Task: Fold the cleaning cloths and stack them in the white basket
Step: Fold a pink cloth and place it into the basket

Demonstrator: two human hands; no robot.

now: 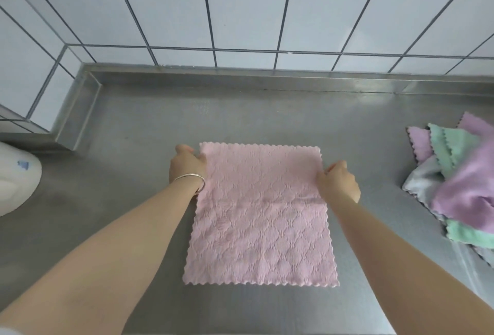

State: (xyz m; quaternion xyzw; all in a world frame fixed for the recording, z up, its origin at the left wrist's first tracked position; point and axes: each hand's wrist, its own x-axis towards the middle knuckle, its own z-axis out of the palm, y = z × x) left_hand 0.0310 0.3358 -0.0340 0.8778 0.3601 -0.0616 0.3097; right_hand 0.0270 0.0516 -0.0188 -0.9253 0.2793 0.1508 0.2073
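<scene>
A pink cleaning cloth (260,217) lies spread flat on the steel counter (133,126), a square with scalloped edges and a quilted diamond weave. A shallow crease runs across it from left to right, a little beyond its middle.

The person's left hand (187,165) is at the cloth's far left corner, fingers curled and pinching the edge there. A thin silver bangle (191,181) sits on that wrist. The right hand (338,183) is at the right edge, a bit nearer than the far right corner, and its fingers are curled in on the cloth's border too. Both forearms reach in from the near side, one along each side of the cloth.

Off at the right edge of the counter, well apart from the pink one, sits a loose heap of cloths (459,185) in lilac, mint green and pale grey, overlapping and rumpled. At the far left a rounded white object (16,177) shows only in part. White tiles (240,13) with dark grout rise behind the counter.
</scene>
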